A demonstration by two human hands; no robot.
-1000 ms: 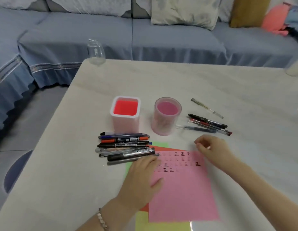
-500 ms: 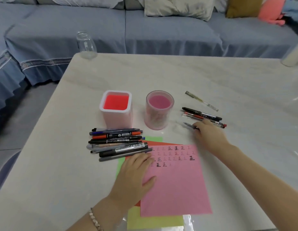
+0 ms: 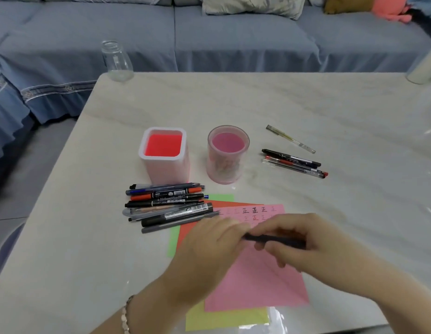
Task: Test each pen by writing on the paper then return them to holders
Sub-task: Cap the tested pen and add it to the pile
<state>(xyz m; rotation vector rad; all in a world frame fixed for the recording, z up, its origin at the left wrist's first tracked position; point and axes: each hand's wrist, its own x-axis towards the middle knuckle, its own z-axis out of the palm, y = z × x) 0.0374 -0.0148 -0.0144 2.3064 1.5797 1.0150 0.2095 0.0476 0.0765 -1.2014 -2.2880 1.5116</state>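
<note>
Both hands hold one dark pen level over the pink paper, which carries rows of written characters near its top. My right hand grips the pen's right part; my left hand pinches its left end. Behind the paper stand two holders with no pens in them: a square white holder with a red inside and a round pink holder. A pile of several pens lies left of the paper. A smaller group of pens lies to the right of the round holder.
Green, orange and yellow sheets lie under the pink paper. A single clear pen lies apart at the back right. A glass jar stands at the table's far left corner, a white object at the far right. A blue sofa runs behind.
My right hand took a dark pen from the right-hand group and brought it over the pink paper. My left hand lifted off the paper and now pinches the pen's left end.
</note>
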